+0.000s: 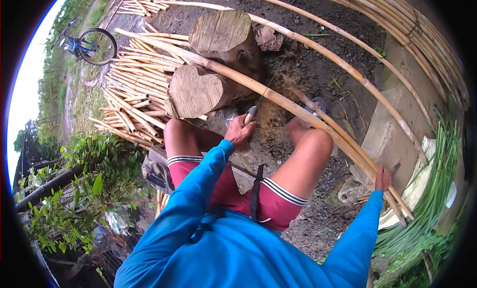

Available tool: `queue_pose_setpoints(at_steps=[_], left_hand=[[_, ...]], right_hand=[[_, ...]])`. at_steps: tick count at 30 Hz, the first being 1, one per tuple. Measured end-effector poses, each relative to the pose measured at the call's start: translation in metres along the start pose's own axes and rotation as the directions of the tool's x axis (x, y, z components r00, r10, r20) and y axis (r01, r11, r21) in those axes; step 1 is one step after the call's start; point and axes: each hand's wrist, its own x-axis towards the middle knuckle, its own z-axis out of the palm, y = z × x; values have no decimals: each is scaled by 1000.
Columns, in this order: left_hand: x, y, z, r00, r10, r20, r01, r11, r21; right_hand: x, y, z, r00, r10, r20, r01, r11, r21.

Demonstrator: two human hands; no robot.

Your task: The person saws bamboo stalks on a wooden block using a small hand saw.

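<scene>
My left hand (240,131) is wrapped around the handle (252,112) of a tool in front of my knees. Its thin blade (271,80) points up and away, seen nearly edge-on, and reaches past a long bamboo pole (238,77). That pole runs from the upper left to the lower right. My right hand (382,178) grips it near its lower right end, with a second pole (340,131) close alongside. A small dark tip sticks out beside my right fingers; I cannot tell what it is. The first pole passes over two cut logs (196,91).
Many cut bamboo pieces (136,72) are piled left of the logs. Long poles (415,27) lie at the upper right, above a concrete edge (385,121). Green stalks (432,188) lie at the right. A blue bicycle (89,45) stands at the upper left, and leafy plants (84,188) grow below it.
</scene>
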Motion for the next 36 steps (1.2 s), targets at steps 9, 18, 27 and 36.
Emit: queue_pose_setpoints(at_steps=[9, 18, 27, 36], left_hand=[[1, 3, 11, 972, -232, 28, 229, 971, 69], [11, -4, 7, 962, -271, 30, 268, 960, 82], [14, -13, 10, 942, -334, 21, 329, 937, 114], [13, -9, 10, 970, -228, 77, 211, 960, 187]], right_hand=[[4, 4, 7, 1000, -5, 8, 5, 1000, -30], [4, -4, 6, 1000, 2, -9, -2, 1000, -10], [4, -10, 3, 1000, -6, -10, 6, 998, -61], [55, -1, -108, 995, -61, 72, 48, 983, 175]])
